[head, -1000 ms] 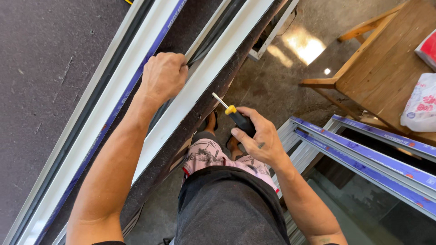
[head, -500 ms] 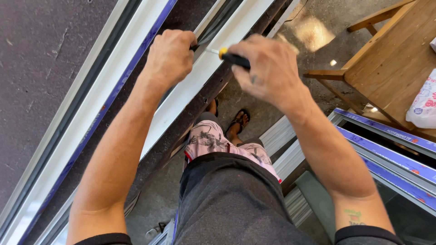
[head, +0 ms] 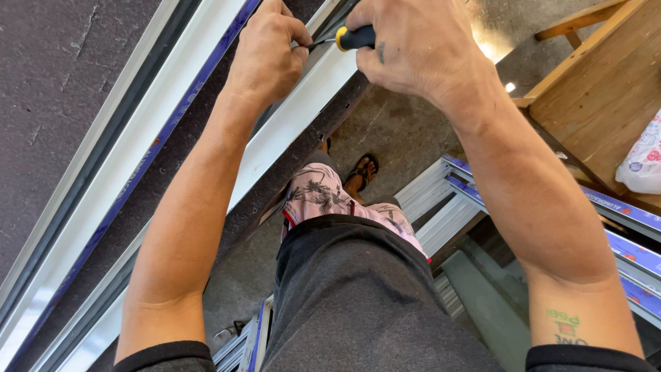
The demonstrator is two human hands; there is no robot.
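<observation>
So the biggest thing in front of you is the dark grey felt-covered workbench, running diagonally from the lower left up to the top middle. Lying along it are long white aluminium profiles with a blue protective film strip down one edge, and a second white length sits right beside them, closer to you.

Off to your right there's a bare wooden bench with a white plastic bag sitting on it, and lower down a stack of more white profiles with blue film, leaning near your legs. Under all of it is a concrete floor, with your sandalled foot showing on it.

Your left hand is curled into a tight fist, clamped on the edge of the nearer profile up at the top. Your right hand is closed round a screwdriver with a black and yellow handle. It lies nearly level, the thin shaft pointing left so the tip ends just at your left fingers, right over the profile. Can't tell what the tip is actually sitting in, your knuckles hide it.
</observation>
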